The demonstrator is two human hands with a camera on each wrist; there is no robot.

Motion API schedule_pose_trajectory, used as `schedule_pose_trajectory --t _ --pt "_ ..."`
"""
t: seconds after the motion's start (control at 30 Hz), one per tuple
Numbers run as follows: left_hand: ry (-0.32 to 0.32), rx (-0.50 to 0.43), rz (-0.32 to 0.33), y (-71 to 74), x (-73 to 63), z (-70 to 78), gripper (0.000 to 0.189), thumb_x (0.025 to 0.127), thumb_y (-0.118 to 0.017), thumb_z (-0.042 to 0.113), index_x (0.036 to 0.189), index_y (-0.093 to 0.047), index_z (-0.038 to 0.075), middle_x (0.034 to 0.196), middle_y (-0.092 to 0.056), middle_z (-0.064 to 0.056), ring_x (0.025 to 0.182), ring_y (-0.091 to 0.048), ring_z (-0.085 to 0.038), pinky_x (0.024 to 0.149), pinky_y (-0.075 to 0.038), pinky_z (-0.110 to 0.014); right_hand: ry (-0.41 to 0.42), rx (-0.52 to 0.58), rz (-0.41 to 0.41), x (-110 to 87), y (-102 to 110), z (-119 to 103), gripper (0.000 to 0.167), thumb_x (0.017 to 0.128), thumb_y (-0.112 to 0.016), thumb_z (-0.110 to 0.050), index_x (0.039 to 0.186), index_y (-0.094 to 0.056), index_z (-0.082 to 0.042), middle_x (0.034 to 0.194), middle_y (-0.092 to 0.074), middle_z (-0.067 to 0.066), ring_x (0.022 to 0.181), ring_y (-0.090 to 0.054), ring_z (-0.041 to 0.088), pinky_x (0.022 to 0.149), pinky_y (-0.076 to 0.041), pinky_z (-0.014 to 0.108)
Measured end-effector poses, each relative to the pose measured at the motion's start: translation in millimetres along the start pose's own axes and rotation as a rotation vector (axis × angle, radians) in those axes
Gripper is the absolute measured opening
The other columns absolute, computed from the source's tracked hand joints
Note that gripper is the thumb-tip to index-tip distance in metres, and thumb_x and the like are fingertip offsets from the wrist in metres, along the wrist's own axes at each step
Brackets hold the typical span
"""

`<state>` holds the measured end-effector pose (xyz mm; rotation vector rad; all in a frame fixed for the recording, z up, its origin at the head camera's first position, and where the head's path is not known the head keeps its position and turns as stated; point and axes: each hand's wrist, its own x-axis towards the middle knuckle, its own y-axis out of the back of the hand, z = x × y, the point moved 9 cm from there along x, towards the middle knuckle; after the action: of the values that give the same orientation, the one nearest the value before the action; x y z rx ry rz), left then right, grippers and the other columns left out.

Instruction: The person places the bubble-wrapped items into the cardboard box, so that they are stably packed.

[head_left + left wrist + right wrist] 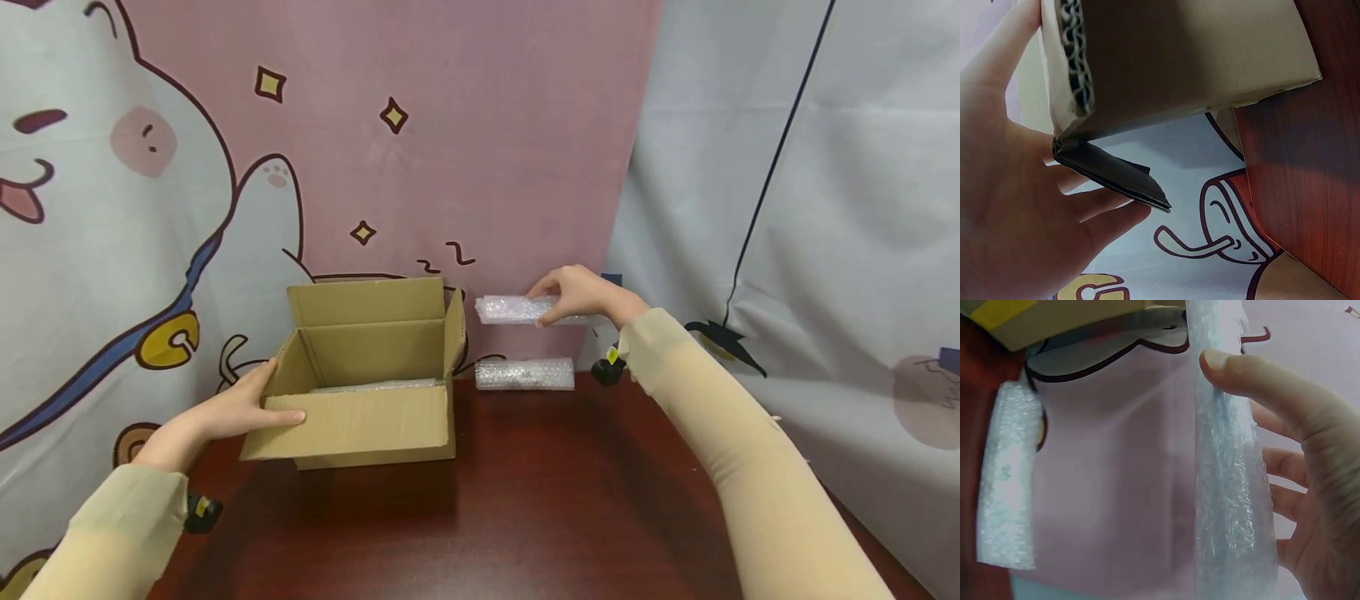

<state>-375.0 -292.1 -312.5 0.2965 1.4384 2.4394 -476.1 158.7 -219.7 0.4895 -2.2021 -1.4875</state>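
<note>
An open cardboard box [375, 422] stands at the table's left back, its flaps spread. My left hand [228, 411] grips its front left corner, thumb on the front flap and fingers round the outside of the side flap [1110, 172]. In my right hand [581, 293] is a long bubble-wrapped bundle [506, 309], raised above the table to the right of the box. The right wrist view shows the thumb [1241, 372] across the wrap and the fingers behind it. Inside the box, mostly hidden by the front flap, a pale wrapped strip [382, 386] shows.
Below the raised bundle, a second bubble-wrapped roll [525, 374] lies at the table's back edge. A printed cloth [510, 150] with a cartoon cat hangs right behind the dark red-brown table [540, 500]. Grey-white cloth [825, 208] hangs at the right.
</note>
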Motion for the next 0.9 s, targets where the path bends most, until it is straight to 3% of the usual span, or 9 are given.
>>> schedule_pose_trajectory --t 0.43,0.9 --pt "0.011 -0.007 -0.010 -1.7 1.1 -1.2 0.116 0.082 -0.074 0.044 0.147 0.001 -0.016 0.149 -0.004 -0.043 0.135 -0.006 -0.060 0.102 -0.014 -0.073 0.055 -0.059 0.007 17.5 36.6 -47.0 0.048 0.069 -0.087 -0.034 0.113 -0.074 -0.020 0.113 -0.069 -0.003 0.111 -0.058 0.020 0.095 -0.046 0.040" --pt "0.028 -0.005 -0.005 -0.6 -4.3 -4.5 0.116 0.082 -0.074 0.044 0.147 0.000 -0.017 0.149 -0.003 -0.043 0.135 -0.005 -0.060 0.102 -0.013 -0.073 0.163 -0.079 -0.017 53.4 35.1 -120.3 0.050 0.071 -0.085 -0.035 0.116 -0.073 -0.018 0.113 -0.069 -0.003 0.108 -0.059 0.017 0.095 -0.045 0.035"
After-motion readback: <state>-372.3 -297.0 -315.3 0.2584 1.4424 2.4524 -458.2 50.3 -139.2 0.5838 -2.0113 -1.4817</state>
